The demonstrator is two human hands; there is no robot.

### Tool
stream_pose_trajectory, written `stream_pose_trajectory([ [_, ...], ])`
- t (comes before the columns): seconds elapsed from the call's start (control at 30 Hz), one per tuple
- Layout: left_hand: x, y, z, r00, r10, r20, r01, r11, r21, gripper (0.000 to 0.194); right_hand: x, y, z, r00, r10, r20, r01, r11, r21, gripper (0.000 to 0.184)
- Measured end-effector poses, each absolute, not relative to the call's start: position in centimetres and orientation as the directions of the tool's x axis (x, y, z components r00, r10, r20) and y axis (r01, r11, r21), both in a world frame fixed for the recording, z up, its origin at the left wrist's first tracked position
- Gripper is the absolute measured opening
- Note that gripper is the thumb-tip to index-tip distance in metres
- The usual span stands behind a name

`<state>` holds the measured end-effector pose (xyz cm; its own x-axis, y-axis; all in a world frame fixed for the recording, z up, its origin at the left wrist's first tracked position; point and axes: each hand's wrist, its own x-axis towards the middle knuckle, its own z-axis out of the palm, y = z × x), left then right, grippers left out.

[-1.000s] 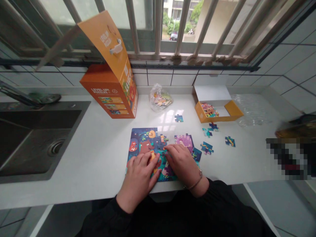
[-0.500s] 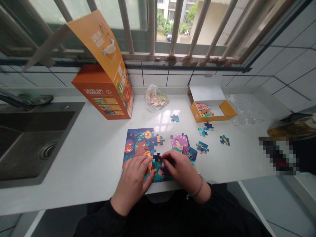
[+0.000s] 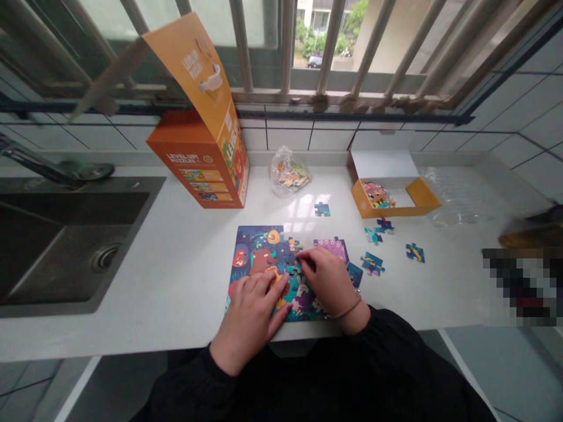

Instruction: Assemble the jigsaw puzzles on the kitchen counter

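Note:
A partly joined jigsaw puzzle (image 3: 261, 259) with a bear and a rabbit lies flat on the white counter. My left hand (image 3: 251, 308) rests on its lower left part, fingers stretched out and holding nothing. Over the middle of the puzzle, my right hand (image 3: 329, 280) pinches the edge of a dark blue puzzle piece (image 3: 290, 257), set just below a small colourful piece at the upper edge. A purple puzzle section (image 3: 335, 247) shows beyond my right hand, partly covered by it. Loose puzzle pieces (image 3: 373, 264) lie to the right.
An orange puzzle box (image 3: 197, 164) stands open at the back left, beside the sink (image 3: 83, 246). A plastic bag of pieces (image 3: 289, 174) lies near the wall. Further right are an open yellow box (image 3: 398, 202) and clear plastic wrapping (image 3: 457, 196).
My right hand has moved the dark blue piece up, away from me, to below the small upper piece. My left hand stays on the puzzle. The whole view has shifted slightly.

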<state>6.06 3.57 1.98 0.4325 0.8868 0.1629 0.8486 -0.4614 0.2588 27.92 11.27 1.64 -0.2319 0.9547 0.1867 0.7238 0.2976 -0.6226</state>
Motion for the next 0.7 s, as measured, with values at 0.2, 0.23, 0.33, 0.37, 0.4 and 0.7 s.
stream_pose_trajectory([
  [0.2,6.18,3.56,1.95,0.421,0.893,0.157,0.856,-0.448,0.259,0.048,27.47,10.86,1.21,-0.232,0.953,0.193,0.744,0.302,-0.596,0.017],
  [0.23,6.17,3.56,1.85,0.42,0.893,0.164,0.855,-0.45,0.259,0.048,27.41,10.83,1.19,-0.23,0.954,0.191,0.747,0.299,-0.594,0.017],
  [0.33,6.1,3.59,1.52,0.417,0.886,0.202,0.842,-0.461,0.281,0.045,27.31,10.83,1.21,-0.226,0.956,0.186,0.751,0.292,-0.592,0.016],
  [0.37,6.06,3.6,1.43,0.411,0.885,0.218,0.837,-0.462,0.293,0.042,27.31,10.84,1.24,-0.225,0.956,0.186,0.753,0.292,-0.59,0.016],
  [0.4,6.03,3.6,1.38,0.403,0.885,0.233,0.834,-0.46,0.306,0.037,27.32,10.85,1.27,-0.228,0.956,0.186,0.755,0.294,-0.586,0.015],
  [0.7,6.21,3.73,1.88,0.397,0.901,0.176,0.857,-0.432,0.28,0.046,27.29,10.92,1.44,-0.258,0.948,0.185,0.755,0.317,-0.573,0.016],
])
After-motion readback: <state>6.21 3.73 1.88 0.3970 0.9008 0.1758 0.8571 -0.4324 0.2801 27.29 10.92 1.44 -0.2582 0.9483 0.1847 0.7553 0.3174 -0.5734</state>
